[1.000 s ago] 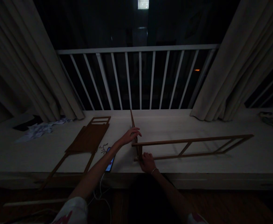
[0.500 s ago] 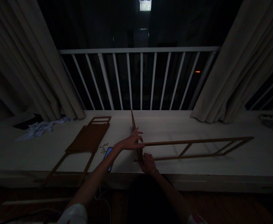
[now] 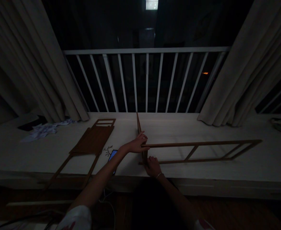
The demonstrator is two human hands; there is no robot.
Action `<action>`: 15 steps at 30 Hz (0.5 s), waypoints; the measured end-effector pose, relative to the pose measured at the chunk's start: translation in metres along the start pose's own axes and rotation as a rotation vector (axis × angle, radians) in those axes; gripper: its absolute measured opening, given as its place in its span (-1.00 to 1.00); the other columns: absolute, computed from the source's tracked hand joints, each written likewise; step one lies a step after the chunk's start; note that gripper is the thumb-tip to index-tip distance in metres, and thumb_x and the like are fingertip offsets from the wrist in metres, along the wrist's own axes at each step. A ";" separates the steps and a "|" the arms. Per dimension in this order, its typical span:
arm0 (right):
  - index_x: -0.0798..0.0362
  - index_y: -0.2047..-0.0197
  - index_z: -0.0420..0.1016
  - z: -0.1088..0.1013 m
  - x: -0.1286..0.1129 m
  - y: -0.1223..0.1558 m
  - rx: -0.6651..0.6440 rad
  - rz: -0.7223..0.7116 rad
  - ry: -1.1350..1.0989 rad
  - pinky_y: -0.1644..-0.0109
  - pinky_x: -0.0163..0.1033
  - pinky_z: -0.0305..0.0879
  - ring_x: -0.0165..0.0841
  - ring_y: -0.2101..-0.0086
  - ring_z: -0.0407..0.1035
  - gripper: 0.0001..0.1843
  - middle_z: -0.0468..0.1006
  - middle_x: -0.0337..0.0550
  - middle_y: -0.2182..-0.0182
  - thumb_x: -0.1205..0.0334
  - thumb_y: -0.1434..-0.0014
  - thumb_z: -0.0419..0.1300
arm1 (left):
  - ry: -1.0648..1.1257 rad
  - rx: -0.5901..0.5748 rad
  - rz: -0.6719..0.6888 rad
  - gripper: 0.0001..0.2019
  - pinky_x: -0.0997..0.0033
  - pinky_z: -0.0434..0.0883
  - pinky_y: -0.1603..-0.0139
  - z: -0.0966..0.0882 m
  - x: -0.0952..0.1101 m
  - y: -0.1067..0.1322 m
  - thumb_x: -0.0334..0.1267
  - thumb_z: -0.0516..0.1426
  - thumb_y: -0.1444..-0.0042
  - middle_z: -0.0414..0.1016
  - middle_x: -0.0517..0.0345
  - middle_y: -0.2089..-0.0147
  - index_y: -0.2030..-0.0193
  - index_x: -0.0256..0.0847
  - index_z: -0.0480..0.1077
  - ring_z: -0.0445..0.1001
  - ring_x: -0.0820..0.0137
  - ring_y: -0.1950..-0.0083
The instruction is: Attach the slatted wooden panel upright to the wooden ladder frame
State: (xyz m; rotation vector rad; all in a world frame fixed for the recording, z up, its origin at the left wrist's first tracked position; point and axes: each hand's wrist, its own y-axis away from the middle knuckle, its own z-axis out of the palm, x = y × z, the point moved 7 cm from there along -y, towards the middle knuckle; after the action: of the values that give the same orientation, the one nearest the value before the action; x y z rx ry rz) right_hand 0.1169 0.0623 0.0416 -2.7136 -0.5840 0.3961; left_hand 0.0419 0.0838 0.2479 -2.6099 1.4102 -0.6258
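A long brown wooden frame (image 3: 190, 152) with crossbars stands on its side on the white ledge, reaching to the right. A thin wooden panel (image 3: 138, 122) meets its left end and points toward the window. My left hand (image 3: 139, 143) bends over the upper corner of this joint, fingers and thumb closed on the wood. Lower down, my right hand (image 3: 152, 166) wraps round the crosspiece at the same end, its fingertips partly hidden. Left of my hands lies a second wooden piece (image 3: 92, 139), a panel with legs overhanging the front edge.
Small dark screws or pegs (image 3: 108, 150) lie beside a lit phone (image 3: 113, 155), partly behind my left forearm. Crumpled patterned cloth or paper (image 3: 43, 131) lies far left. A white railing (image 3: 147, 51) and curtains (image 3: 226, 80) stand behind the ledge (image 3: 178, 127). A white cable (image 3: 110, 204) hangs below.
My left hand's fingers have come down from a spread, raised pose and closed on the frame's corner. My right hand keeps its place. The view has shifted slightly.
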 end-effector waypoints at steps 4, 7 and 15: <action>0.10 0.19 0.29 -0.001 -0.002 0.000 0.006 -0.010 0.009 0.12 -0.14 -0.04 -0.23 0.22 0.12 -0.72 0.30 -0.05 0.28 0.11 -0.08 0.01 | 0.024 -0.003 -0.023 -0.71 0.20 -0.16 -0.27 -0.001 0.002 -0.001 -0.03 -0.04 -0.08 0.23 0.10 0.15 0.45 -0.22 0.20 0.07 0.33 -0.15; 0.10 0.18 0.28 -0.002 -0.002 0.001 0.005 -0.014 0.012 0.13 -0.14 -0.04 -0.23 0.22 0.12 -0.72 0.30 -0.04 0.28 0.11 -0.09 0.00 | 0.037 -0.010 -0.037 -0.70 0.22 -0.19 -0.28 -0.001 0.001 -0.002 -0.03 -0.09 -0.11 0.23 0.13 0.16 0.44 -0.21 0.22 0.07 0.37 -0.14; 0.08 0.22 0.27 0.003 0.002 0.002 -0.008 0.002 0.001 0.13 -0.14 -0.04 -0.25 0.23 0.12 -0.74 0.30 -0.07 0.29 0.09 -0.09 0.01 | 0.053 -0.077 -0.016 -0.65 0.29 -0.19 -0.28 0.006 -0.002 -0.007 -0.03 -0.17 -0.15 0.22 0.15 0.17 0.36 -0.21 0.28 0.09 0.41 -0.13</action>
State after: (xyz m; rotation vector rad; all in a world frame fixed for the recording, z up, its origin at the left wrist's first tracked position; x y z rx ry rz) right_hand 0.1185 0.0621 0.0380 -2.7223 -0.5840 0.3941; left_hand 0.0486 0.0890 0.2442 -2.6854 1.4575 -0.6598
